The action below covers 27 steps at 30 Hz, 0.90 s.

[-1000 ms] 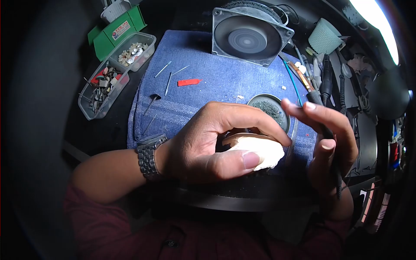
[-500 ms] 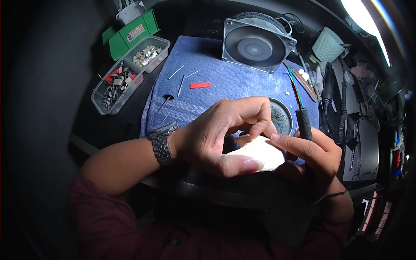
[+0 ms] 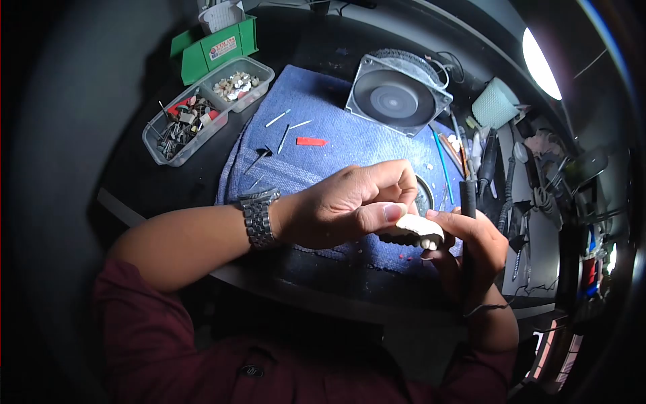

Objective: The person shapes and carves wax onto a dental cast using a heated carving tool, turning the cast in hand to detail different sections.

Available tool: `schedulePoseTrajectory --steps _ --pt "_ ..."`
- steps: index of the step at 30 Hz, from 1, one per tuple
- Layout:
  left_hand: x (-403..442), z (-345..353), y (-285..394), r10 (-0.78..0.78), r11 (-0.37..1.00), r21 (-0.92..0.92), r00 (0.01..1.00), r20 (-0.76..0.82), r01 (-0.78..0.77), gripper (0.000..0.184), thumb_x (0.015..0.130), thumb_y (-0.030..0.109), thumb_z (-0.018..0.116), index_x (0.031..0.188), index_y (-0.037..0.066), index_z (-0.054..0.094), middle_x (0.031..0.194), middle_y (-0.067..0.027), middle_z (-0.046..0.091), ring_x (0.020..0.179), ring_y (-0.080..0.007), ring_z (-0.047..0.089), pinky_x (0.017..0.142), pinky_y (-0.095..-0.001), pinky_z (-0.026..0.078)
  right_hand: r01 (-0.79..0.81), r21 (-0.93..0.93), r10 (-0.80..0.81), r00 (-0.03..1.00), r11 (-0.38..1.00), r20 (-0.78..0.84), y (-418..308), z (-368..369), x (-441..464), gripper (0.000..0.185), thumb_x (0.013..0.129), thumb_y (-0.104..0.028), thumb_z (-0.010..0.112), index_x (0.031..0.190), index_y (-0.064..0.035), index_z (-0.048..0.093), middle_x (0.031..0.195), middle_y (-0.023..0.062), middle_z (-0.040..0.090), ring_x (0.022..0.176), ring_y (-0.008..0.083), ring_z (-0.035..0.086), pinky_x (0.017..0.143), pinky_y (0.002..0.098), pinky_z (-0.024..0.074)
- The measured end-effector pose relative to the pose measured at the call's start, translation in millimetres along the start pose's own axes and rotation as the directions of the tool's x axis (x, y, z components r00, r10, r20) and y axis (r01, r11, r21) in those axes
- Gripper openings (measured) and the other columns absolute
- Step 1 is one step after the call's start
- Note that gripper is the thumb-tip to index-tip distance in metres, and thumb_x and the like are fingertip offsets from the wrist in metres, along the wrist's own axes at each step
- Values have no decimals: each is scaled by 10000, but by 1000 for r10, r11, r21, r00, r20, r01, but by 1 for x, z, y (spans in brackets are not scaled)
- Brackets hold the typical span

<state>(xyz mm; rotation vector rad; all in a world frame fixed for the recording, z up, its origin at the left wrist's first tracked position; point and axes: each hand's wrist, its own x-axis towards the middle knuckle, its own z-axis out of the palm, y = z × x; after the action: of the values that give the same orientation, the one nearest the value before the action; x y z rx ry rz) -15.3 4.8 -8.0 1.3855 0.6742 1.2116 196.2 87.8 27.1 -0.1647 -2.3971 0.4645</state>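
Between my left hand (image 3: 367,210) and my right hand (image 3: 476,236), a pale plaster dental model (image 3: 418,227) is held up, its teeth facing down and toward me. The left thumb presses on its top, with the fingers curled behind it. My right fingertips grip its right end. A black, pen-like tool with a cord (image 3: 468,205) also stands upright in my right hand; its tip is hard to make out against the background. Partly hidden behind my hands is a round dish (image 3: 425,195) on the blue towel (image 3: 363,151).
Small burs and a red strip (image 3: 311,141) lie on the towel, with a metal-framed fan (image 3: 397,94) at its back. To the left stand a divided plastic box (image 3: 196,138) and a green bin (image 3: 219,50). A handpiece (image 3: 488,158) and other tools crowd the right under a bright lamp (image 3: 542,64).
The dental model has been tilted, so its teeth now show. My left thumb has moved up onto its top. The whole view has shifted slightly.
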Motion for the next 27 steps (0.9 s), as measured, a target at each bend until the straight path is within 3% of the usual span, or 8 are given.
schedulePoseTrajectory --steps 5,6,9,11,14,18,22,27 --pt "2 0 -7 65 996 72 993 -98 -58 518 932 555 392 1047 50 420 1004 -91 540 949 -129 491 880 -288 384 -105 48 107 992 993 -60 6 4 -2 529 899 -476 586 999 41 628 737 99 633 601 141 577 556 259 442" --pt "0 -3 0 22 987 159 991 -134 -1 554 934 572 365 1079 40 417 1037 -108 549 995 -147 529 914 -310 413 -140 87 145 988 986 -57 7 2 0 599 927 -539 496 1047 36 610 684 76 590 586 120 547 549 244 421" --pt "5 4 -2 67 957 -257 968 -243 -131 564 931 562 370 1111 29 414 1090 -132 557 1087 -194 556 970 -355 432 -223 233 258 957 947 -134 14 5 0 648 937 -587 426 1088 19 599 641 44 534 562 106 511 533 234 389" --pt "6 -4 -14 146 907 -354 959 -242 -228 615 955 526 282 1243 -6 397 1198 -209 556 1148 -290 562 1013 -416 432 -223 261 269 951 939 -155 21 4 -1 704 936 -613 384 1153 30 569 638 39 551 552 86 514 533 231 414" --pt "6 -8 -11 53 808 -544 947 -316 -227 637 967 428 153 1348 -32 374 1270 -279 521 1142 -369 562 1009 -459 438 -268 329 345 917 905 -200 27 9 -1 844 883 -726 310 1225 18 510 615 36 543 530 77 503 519 221 396" --pt "5 -11 -4 -2 726 -634 921 -390 -266 640 958 419 160 1330 -44 399 1238 -273 540 1123 -373 568 1006 -462 443 -311 348 399 890 885 -220 27 6 2 939 833 -800 259 1239 20 468 619 24 525 531 75 481 511 210 373" --pt "6 -16 -6 -27 719 -631 896 -443 -290 698 965 523 191 1322 -32 418 1190 -247 571 1084 -351 593 981 -451 466 -253 401 382 879 881 -284 33 8 3 785 888 -723 318 1176 -7 464 695 31 498 576 77 440 531 207 346" --pt "6 -16 -1 -55 728 -621 879 -473 -289 780 938 651 217 1326 14 444 1147 -222 602 1048 -334 616 933 -430 502 -226 381 339 904 896 -260 40 8 -2 305 920 -216 570 1092 29 516 741 66 575 642 103 555 604 220 449"
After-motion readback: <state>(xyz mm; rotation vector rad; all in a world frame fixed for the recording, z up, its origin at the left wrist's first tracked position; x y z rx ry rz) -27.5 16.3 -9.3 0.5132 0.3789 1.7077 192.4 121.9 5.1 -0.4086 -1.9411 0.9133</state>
